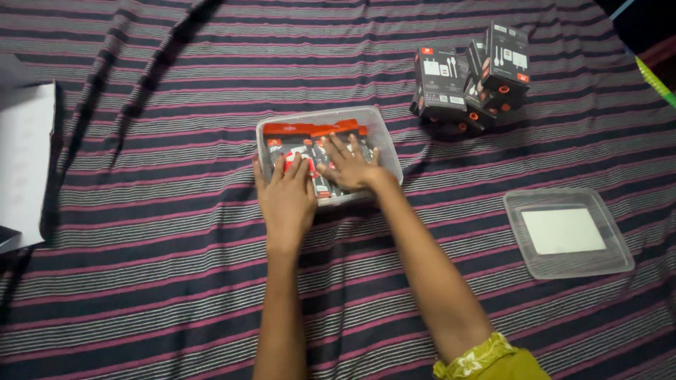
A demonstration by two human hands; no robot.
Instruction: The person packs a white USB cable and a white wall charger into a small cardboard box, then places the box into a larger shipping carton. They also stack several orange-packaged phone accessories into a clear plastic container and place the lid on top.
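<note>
Striped cloth [141, 232] covers everything, dark bands with pink and grey lines, a bit rumpled up top and pretty dim all round. Middle of it sits a clear plastic tub [384, 137] packed with flat black packets [320, 144] that have red-orange tops. Both hands are in there, fingers spread flat: left hand [285, 200] resting over the near rim and the packets, right hand [350, 165] pressing down on the packets, neither one gripping anything. Off to the right lies the tub's clear lid [567, 232] with a white panel in it, well apart. Behind that, a loose pile of black boxes [468, 81] with orange spots and white pictures. White board [24, 165] at the left edge.
</note>
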